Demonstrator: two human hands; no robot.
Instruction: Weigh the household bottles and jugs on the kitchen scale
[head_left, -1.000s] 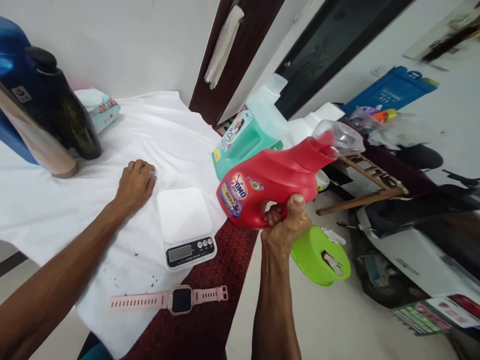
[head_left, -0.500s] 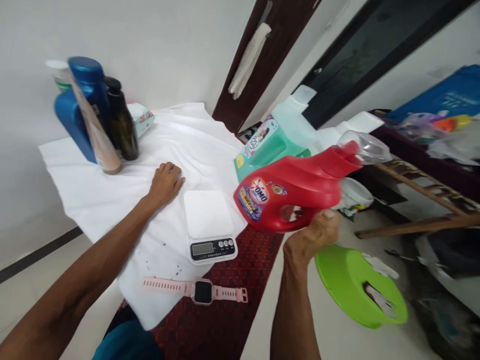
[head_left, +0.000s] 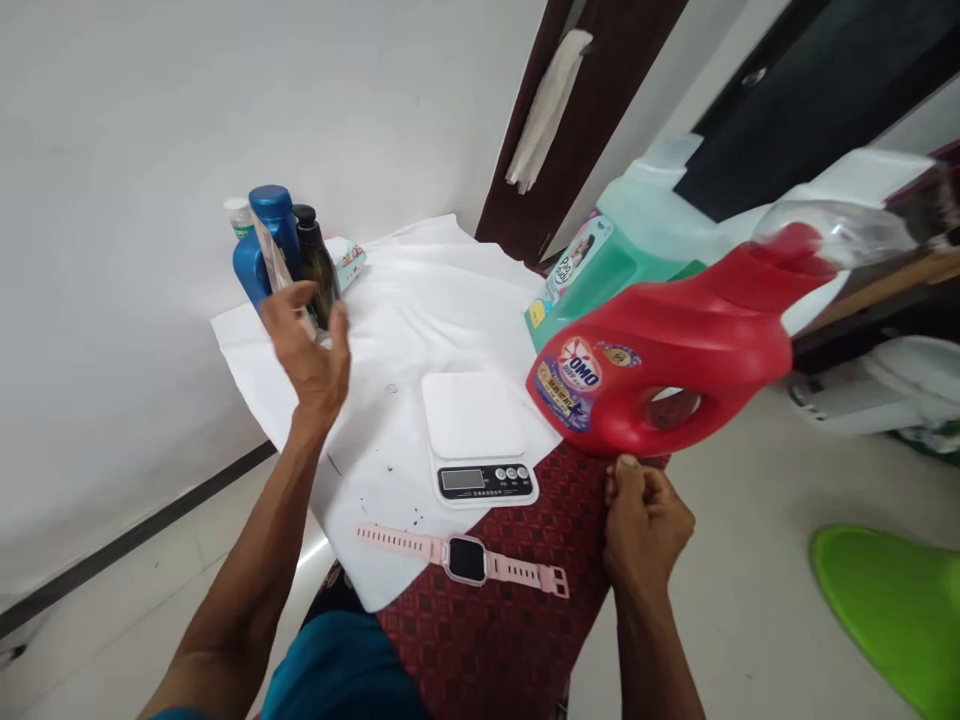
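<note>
My left hand (head_left: 307,350) is raised over the white cloth, fingers apart and holding nothing. Behind it stand a beige tube (head_left: 271,250), a blue bottle (head_left: 274,215) and a dark pump-less bottle (head_left: 319,265) with a black cap. My right hand (head_left: 649,515) is at the table's right edge with its fingers curled in, just below a red OMO detergent bottle (head_left: 675,330), and nothing shows in it. The red bottle has a clear cap and leans beside a green Paq dudu jug (head_left: 622,260). A white kitchen scale (head_left: 476,415) lies between my hands.
A pink-strapped smartwatch (head_left: 466,560) lies at the near edge, partly on the white cloth (head_left: 420,300) and partly on the dark red table cover (head_left: 480,640). A tissue pack (head_left: 351,262) sits at the back. A lime-green basin (head_left: 892,610) is on the floor at right.
My right hand has let go of the red detergent bottle's handle and dropped below it. My left hand has lifted off the cloth and spread its fingers. The view has swung left.
</note>
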